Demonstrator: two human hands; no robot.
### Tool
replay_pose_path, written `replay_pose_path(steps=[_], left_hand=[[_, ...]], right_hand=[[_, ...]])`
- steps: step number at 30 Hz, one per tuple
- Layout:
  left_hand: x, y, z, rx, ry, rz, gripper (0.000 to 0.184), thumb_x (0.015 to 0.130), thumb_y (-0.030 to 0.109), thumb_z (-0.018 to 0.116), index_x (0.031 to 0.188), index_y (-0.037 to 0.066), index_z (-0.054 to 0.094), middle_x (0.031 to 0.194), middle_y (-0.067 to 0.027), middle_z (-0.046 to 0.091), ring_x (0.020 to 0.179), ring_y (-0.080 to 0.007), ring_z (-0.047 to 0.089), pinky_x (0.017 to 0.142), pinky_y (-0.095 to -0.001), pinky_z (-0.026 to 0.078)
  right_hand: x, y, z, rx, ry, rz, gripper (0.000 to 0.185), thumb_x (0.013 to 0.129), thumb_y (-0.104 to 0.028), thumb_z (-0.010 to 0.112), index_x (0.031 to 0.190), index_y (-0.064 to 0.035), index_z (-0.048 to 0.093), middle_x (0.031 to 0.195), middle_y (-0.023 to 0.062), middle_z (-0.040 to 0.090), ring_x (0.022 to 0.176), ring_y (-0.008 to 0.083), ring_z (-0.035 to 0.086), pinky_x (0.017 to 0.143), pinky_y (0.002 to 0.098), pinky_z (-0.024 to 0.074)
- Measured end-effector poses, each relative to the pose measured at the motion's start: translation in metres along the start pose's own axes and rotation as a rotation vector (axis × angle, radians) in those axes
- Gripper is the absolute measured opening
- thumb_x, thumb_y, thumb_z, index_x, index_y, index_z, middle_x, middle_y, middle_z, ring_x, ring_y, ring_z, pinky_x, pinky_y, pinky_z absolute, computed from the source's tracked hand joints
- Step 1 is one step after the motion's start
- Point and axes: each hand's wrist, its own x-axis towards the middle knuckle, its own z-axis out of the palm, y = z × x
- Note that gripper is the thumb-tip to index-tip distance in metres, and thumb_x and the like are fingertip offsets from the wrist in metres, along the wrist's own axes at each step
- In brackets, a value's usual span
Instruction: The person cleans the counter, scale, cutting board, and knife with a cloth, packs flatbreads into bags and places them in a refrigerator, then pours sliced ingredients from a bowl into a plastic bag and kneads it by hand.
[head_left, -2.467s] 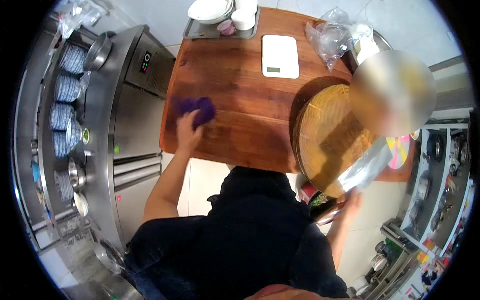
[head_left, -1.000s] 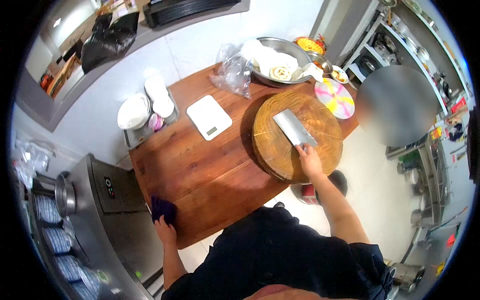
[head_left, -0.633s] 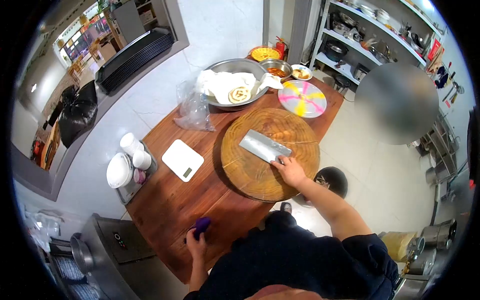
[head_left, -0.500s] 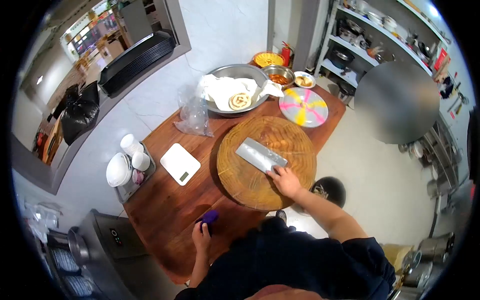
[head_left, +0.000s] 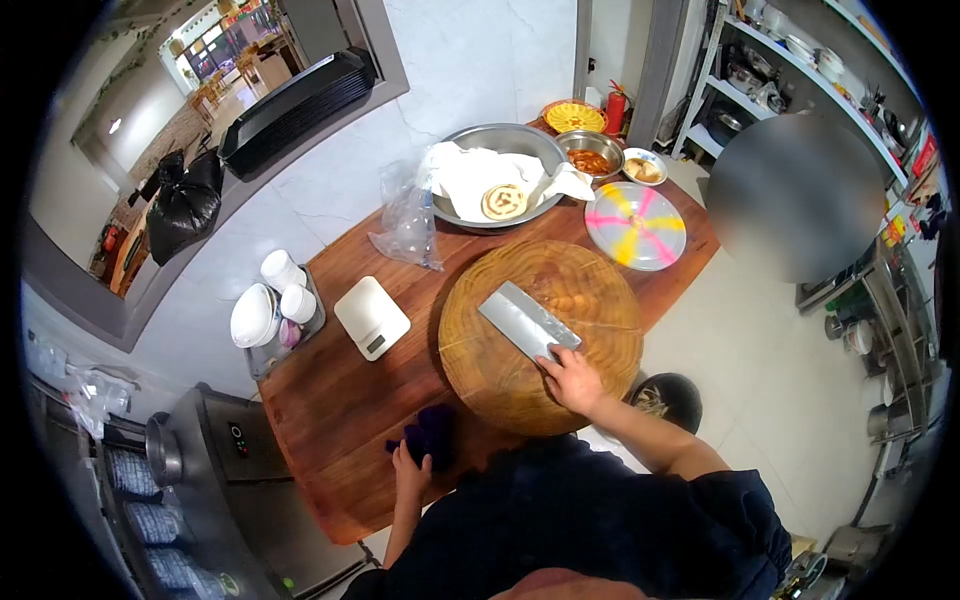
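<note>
1. Head view: holds a cleaver (head_left: 530,318) by its near end in the right hand (head_left: 572,380), with fingers closed in and with the handle hidden beneath them.
2. Rests the cleaver on the round chopping block (head_left: 500,385), with the blade slanting forward and left from the right hand, apparently flat on the wood.
3. Grips a bunched purple cloth (head_left: 432,432) in the left hand (head_left: 412,470), well to the left of the right hand, over the near part of the tabletop (head_left: 312,425); cannot tell how far the fingers are tucked into the dark folds.
4. Has a white scale (head_left: 366,308) beyond the left hand, with the small display towards that hand.
5. Has a tray (head_left: 262,364) farther off, ahead and to the left of the left hand, with white bowls (head_left: 254,316) and white cups (head_left: 284,268) on it.
6. Shows a large metal basin (head_left: 500,134) far beyond the right hand, lined with white cloth (head_left: 465,175) and bearing a round spiral-patterned piece (head_left: 504,202), with a clear plastic bag (head_left: 408,222) just to the left.
7. Shows a pink-and-yellow striped disc (head_left: 636,226) beyond the right hand and to its right.
8. Has a black bin (head_left: 687,408) on the floor to the right of the right hand.
</note>
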Motion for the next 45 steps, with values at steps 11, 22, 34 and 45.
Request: replay_pose_path(steps=[11, 22, 34, 45], left_hand=[[-0.005, -0.042, -0.023, -0.088, 0.009, 0.009, 0.065, 0.081, 0.018, 0.063, 0.136, -0.002, 0.033, 0.130, -0.0285, 0.038, 0.119, -0.0432, 0.040, 0.100, -0.0460, 0.036], [-0.041, 0.004, -0.033, -0.039, 0.231, -0.136, 0.054, 0.081, 0.010, 0.061, 0.129, -0.001, 0.040, 0.120, -0.0240, 0.047, 0.107, -0.0371, 0.050, 0.091, -0.0403, 0.044], [-0.079, 0.008, -0.050, -0.150, 0.202, -0.191, 0.037, 0.084, 0.012, 0.058, 0.119, 0.002, 0.053, 0.105, -0.0202, 0.060, 0.098, -0.0341, 0.058, 0.085, -0.0399, 0.047], [-0.037, -0.060, -0.112, -0.357, 0.194, 0.023, 0.039, 0.087, 0.009, 0.056, 0.125, 0.003, 0.050, 0.106, -0.0170, 0.063, 0.093, -0.0279, 0.063, 0.081, -0.0343, 0.050]], right_hand=[[0.093, 0.005, -0.038, 0.134, 0.268, 0.043, 0.039, 0.080, -0.025, 0.065, 0.116, -0.0115, 0.059, 0.120, 0.0202, 0.051, 0.105, 0.0361, 0.050, 0.088, 0.0434, 0.0430], [0.346, 0.194, 0.077, 1.510, 0.114, 0.892, 0.048, 0.088, -0.026, 0.056, 0.124, 0.0008, 0.040, 0.114, 0.0213, 0.044, 0.082, 0.0342, 0.055, 0.074, 0.0525, 0.0525], [0.360, 0.176, 0.044, 1.655, 0.244, 0.971, 0.018, 0.083, -0.005, 0.049, 0.099, 0.0023, 0.050, 0.082, 0.0139, 0.056, 0.055, 0.0209, 0.051, 0.038, 0.0281, 0.0374], [0.142, -0.040, -0.138, 1.458, 0.135, 0.864, 0.017, 0.076, -0.005, 0.058, 0.091, -0.0038, 0.051, 0.080, 0.0059, 0.057, 0.062, 0.0182, 0.058, 0.044, 0.0262, 0.0474]])
